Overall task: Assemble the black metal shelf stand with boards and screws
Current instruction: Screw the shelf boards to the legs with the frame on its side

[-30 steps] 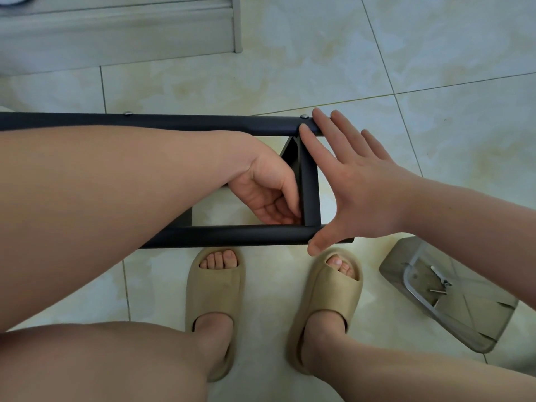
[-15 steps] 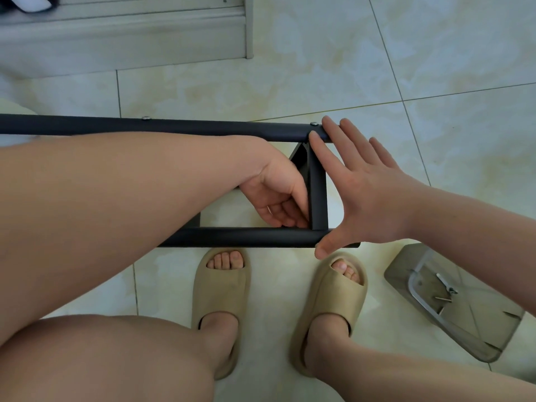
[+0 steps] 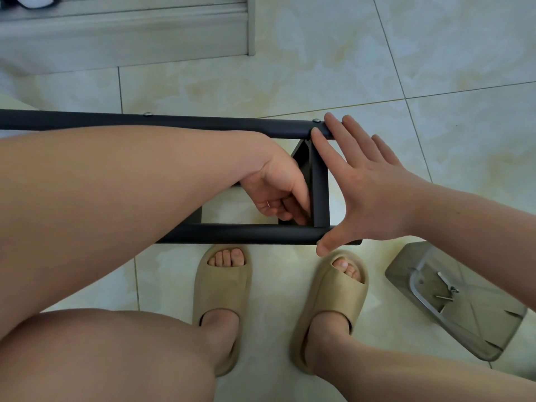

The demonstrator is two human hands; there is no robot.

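The black metal frame (image 3: 237,234) lies on its side across my knees' front, with two long tubes joined by a short crossbar (image 3: 319,184). Silver screw heads (image 3: 316,120) sit on the far tube. My left hand (image 3: 275,187) reaches inside the frame, its fingers curled against the crossbar's inner face around something small with a silver glint. My right hand (image 3: 365,184) is spread flat against the frame's right end, fingertips on the far tube and thumb on the near tube.
A clear plastic tray (image 3: 464,323) with a few loose screws and a small metal tool lies on the tile floor at the right. A pale skirting ledge (image 3: 130,33) runs along the far left. My feet in beige slippers stand just below the frame.
Both hands keep their places on the frame. The view has shifted slightly, so the frame sits a little lower and further right.
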